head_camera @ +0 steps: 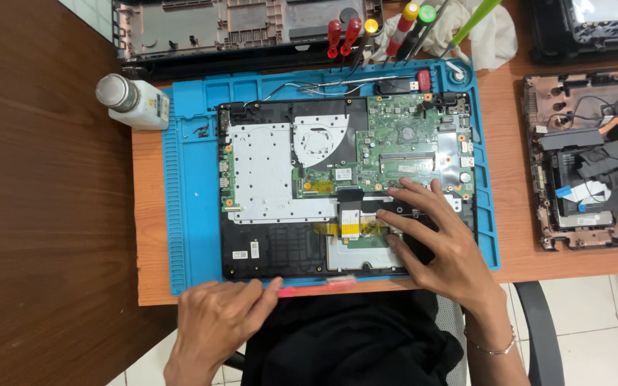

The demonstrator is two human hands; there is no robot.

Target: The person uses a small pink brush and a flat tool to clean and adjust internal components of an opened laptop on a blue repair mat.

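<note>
An opened laptop base (273,246) lies on a blue work mat (187,214), showing a green circuit board (402,146) and a silver metal plate (262,171). My right hand (434,239) rests flat on the laptop's lower right part, fingers spread near a black ribbon cable (350,207). My left hand (216,322) is at the mat's front edge, gripping a thin pink tool (320,286) that lies along that edge.
A white bottle with a metal cap (134,100) stands at the mat's far left corner. Several screwdrivers (345,32) and a cloth (484,32) lie at the back. Another opened laptop (595,161) sits at right, and a laptop shell (244,28) behind.
</note>
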